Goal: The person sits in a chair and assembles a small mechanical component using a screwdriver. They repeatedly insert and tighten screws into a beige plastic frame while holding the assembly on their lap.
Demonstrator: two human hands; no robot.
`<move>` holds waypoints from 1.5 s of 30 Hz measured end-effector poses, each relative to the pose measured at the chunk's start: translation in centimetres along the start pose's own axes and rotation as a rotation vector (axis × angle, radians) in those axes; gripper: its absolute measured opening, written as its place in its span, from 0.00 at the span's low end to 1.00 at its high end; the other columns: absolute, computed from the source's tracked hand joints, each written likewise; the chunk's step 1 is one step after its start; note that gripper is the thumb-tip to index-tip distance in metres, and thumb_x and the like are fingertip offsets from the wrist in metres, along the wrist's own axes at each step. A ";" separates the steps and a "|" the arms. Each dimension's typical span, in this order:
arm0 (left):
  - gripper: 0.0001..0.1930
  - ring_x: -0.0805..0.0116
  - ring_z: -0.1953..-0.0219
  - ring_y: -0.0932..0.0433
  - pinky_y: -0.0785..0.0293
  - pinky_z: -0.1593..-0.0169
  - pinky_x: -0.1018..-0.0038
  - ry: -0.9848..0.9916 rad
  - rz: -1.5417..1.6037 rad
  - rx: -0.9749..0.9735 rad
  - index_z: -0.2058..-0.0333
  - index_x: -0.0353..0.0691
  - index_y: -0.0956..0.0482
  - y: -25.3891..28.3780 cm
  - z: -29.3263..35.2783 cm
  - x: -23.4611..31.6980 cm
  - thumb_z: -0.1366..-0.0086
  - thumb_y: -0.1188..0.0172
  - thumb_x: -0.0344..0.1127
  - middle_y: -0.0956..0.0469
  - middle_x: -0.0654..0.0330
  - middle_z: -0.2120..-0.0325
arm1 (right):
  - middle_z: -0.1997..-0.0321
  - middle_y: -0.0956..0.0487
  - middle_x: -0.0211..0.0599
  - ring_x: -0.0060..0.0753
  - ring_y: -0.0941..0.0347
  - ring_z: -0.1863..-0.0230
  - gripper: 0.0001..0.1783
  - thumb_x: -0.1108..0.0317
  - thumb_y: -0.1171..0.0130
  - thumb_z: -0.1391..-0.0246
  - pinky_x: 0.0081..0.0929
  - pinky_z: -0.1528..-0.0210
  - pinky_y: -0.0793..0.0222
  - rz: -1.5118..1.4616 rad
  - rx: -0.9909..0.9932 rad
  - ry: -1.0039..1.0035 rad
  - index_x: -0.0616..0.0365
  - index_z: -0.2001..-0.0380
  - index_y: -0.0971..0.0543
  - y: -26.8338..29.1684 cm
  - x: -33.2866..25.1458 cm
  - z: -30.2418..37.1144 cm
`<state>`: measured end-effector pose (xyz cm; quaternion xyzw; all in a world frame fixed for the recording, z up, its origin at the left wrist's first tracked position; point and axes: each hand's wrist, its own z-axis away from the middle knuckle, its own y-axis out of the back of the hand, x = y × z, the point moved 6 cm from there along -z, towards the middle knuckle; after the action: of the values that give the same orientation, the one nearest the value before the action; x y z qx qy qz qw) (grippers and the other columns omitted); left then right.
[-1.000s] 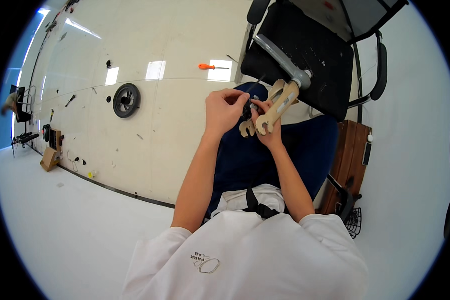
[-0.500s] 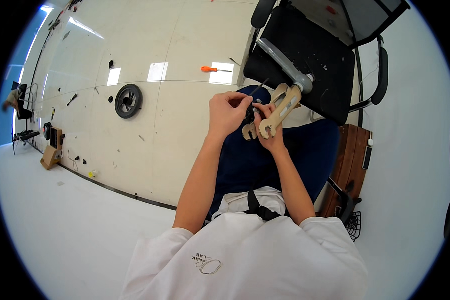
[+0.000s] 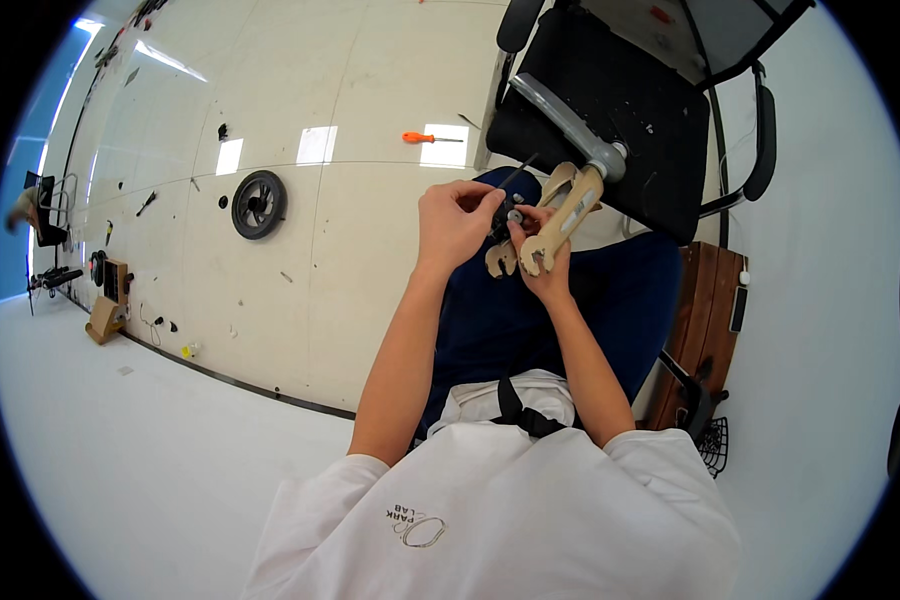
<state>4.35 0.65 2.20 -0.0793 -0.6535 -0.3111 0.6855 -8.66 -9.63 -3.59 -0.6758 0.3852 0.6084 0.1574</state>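
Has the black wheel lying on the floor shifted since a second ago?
No. The black wheel lies at the same spot on the floor panel, left of the orange screwdriver, with the same floor seam passing by it.

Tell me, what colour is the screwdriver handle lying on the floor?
Orange: the screwdriver lies on the pale floor, best seen in the head view.

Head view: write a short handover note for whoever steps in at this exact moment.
Left hand: closed on a small dark part, pinching at it.
Right hand: holds the tan wooden wrench-shaped pieces up over the lap.
A grey metal arm joins the wooden pieces at the top.
Nearby: black chair, orange screwdriver and black wheel on the floor.
Done or left: cannot tell; the joint is hidden by fingers.
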 end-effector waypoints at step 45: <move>0.11 0.75 0.73 0.19 0.24 0.66 0.78 0.000 -0.008 -0.033 0.67 0.29 0.14 -0.5 -0.2 0.1 0.41 0.32 0.34 0.16 0.57 0.76 | 0.72 0.29 0.23 0.16 0.33 0.70 0.13 0.69 0.28 0.48 0.19 0.68 0.35 -0.091 0.049 -0.162 0.60 0.63 0.23 -0.3 2.4 -0.2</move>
<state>4.24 0.11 2.06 -0.0879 -0.6485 -0.3246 0.6829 -8.41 -10.41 -5.88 -0.6372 0.3546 0.6438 0.2319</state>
